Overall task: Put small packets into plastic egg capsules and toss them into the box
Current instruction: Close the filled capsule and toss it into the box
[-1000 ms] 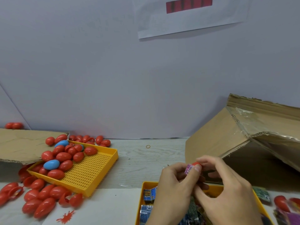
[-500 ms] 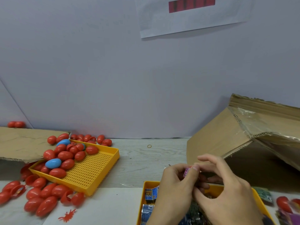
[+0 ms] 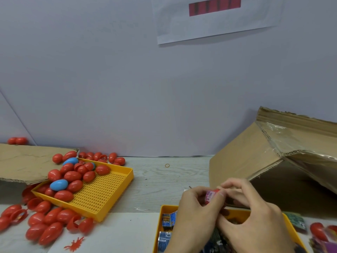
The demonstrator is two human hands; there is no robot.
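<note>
pink packet (image 3: 211,195) now sits deeper in red capsule (image 3: 217,191) vs 1s ago; both hands' fingers (image 3: 221,195) pinch it, nearly ready to shut.

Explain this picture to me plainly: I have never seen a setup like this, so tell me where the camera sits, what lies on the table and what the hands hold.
There is no machine here. A camera worn on a person's head looks forward and down at their two bare hands. The left hand and right hand together pinch a small pink printed packet against a red plastic egg capsule that is mostly hidden by fingers. Below them sits a yellow plastic tray of packets. On the left, a yellow perforated tray holds red and blue plastic eggs, with more red eggs scattered around it. On the right stands an open brown cardboard box.
</note>
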